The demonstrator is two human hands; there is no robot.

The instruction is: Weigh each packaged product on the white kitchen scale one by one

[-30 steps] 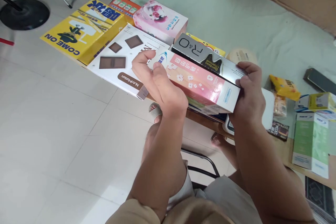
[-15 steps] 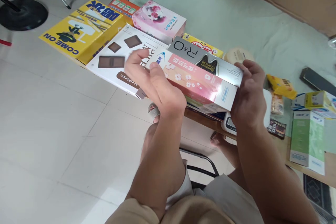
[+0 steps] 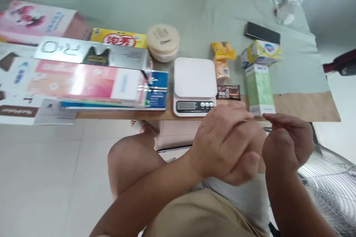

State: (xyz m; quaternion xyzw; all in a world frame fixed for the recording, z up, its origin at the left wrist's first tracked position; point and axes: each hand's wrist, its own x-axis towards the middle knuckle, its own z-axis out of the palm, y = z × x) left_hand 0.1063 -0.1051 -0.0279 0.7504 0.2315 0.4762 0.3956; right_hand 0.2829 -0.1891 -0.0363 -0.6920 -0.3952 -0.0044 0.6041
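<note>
My left hand (image 3: 226, 142) is over my lap in front of the table edge, back of the hand up, fingers loosely bent and slightly blurred. Close to its right, my right hand (image 3: 289, 142) has its fingers half curled, with a gap between thumb and forefinger. I see nothing in either hand. Just beyond them stand a green and white box (image 3: 260, 89) and a white kitchen scale (image 3: 195, 81). A pink and white box (image 3: 83, 81) lies at the left beside a silver box (image 3: 119, 56), on top of other packages.
Beyond the scale are a round cream container (image 3: 163, 40), small yellow snack packs (image 3: 223, 50) and a dark cocoa packet (image 3: 228, 92). A yellow and white box (image 3: 263, 52) and a phone (image 3: 263, 32) lie further right. A fan (image 3: 330, 181) stands at lower right.
Both hands have let go of the pink and silver boxes, which now rest on the left pile. The hands have moved right, and the view has turned right too.
</note>
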